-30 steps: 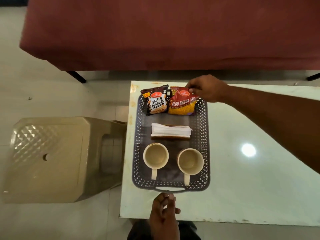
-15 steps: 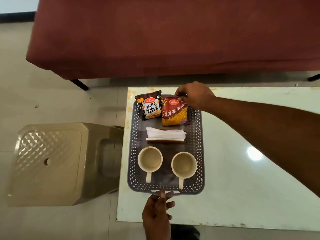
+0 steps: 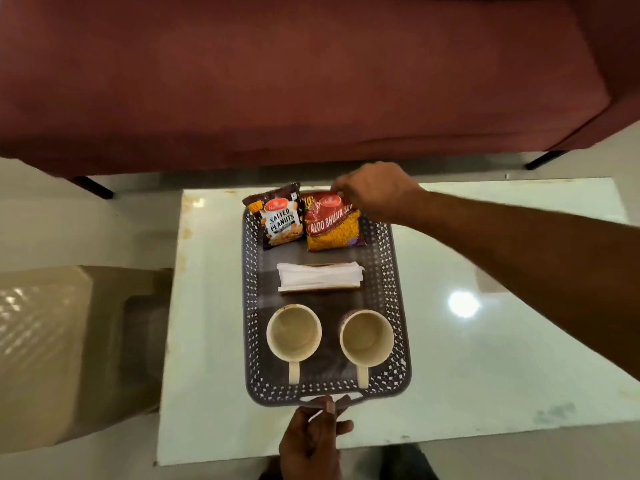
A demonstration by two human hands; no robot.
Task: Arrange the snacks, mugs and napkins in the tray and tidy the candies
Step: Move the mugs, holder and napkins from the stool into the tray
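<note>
1. Right hand (image 3: 377, 190) fingers pinched shut on the top edge of the red snack bag (image 3: 332, 221), at the tray's far end beside the peanut bag (image 3: 278, 216).
2. Left hand (image 3: 310, 441) fingers curled at the tray (image 3: 398, 341) near handle; actual grip hard to tell.
3. Napkins (image 3: 320, 277) mid-tray, two mugs (image 3: 294, 332) up front. No candies visible.
4. Risk, probably: tugging the bag could drag it over the rim or nudge the peanuts onto the tabletop (image 3: 485, 358).

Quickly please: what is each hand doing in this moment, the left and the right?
Left hand: closed on the tray at its near handle.
Right hand: pinching the red snack packet at its top.
</note>
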